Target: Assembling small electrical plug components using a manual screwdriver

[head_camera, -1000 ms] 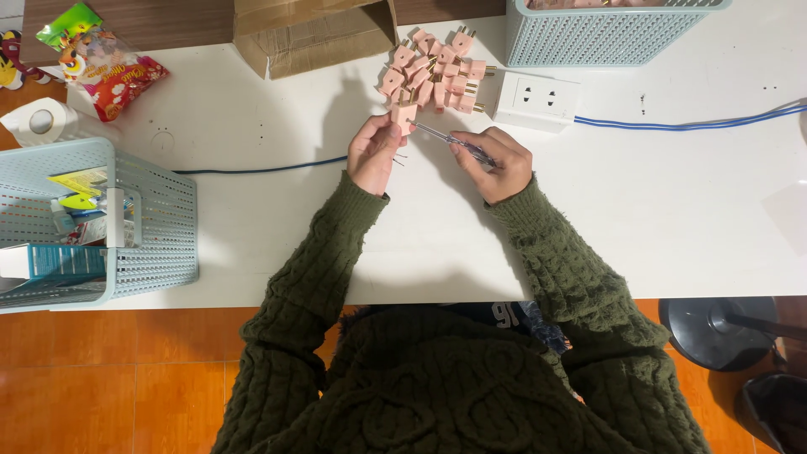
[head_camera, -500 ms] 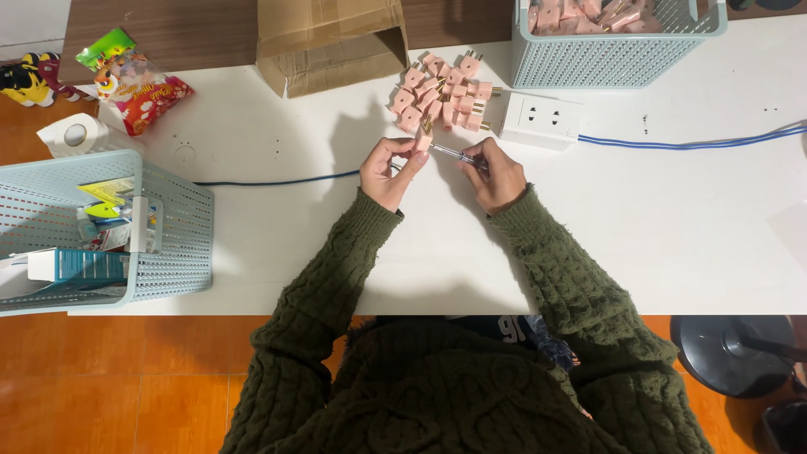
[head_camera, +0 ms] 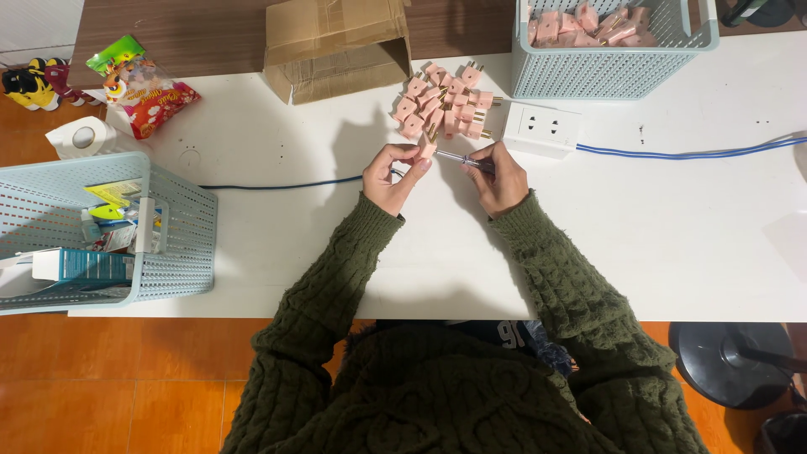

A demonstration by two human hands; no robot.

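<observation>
My left hand (head_camera: pixel 391 175) pinches a small pink plug (head_camera: pixel 427 148) with brass pins, held just above the white table (head_camera: pixel 672 244). A thin metal screwdriver (head_camera: pixel 458 157) sits in my right hand (head_camera: pixel 502 176), its tip pointing left and meeting the plug. Just beyond both hands lies a pile of several pink plugs (head_camera: pixel 445 102). Both arms wear dark green knitted sleeves.
A white power strip (head_camera: pixel 542 130) with a blue cable (head_camera: pixel 698 151) lies right of the pile. A pale blue basket (head_camera: pixel 614 50) of pink plugs stands behind it. A cardboard box (head_camera: pixel 336 46), snack bags (head_camera: pixel 143 84), tape roll (head_camera: pixel 84 136) and another basket (head_camera: pixel 101 231) sit left.
The view has shifted so the hands appear lower and the far basket shows more. Both hands keep the plug and screwdriver together in nearly the same pose.
</observation>
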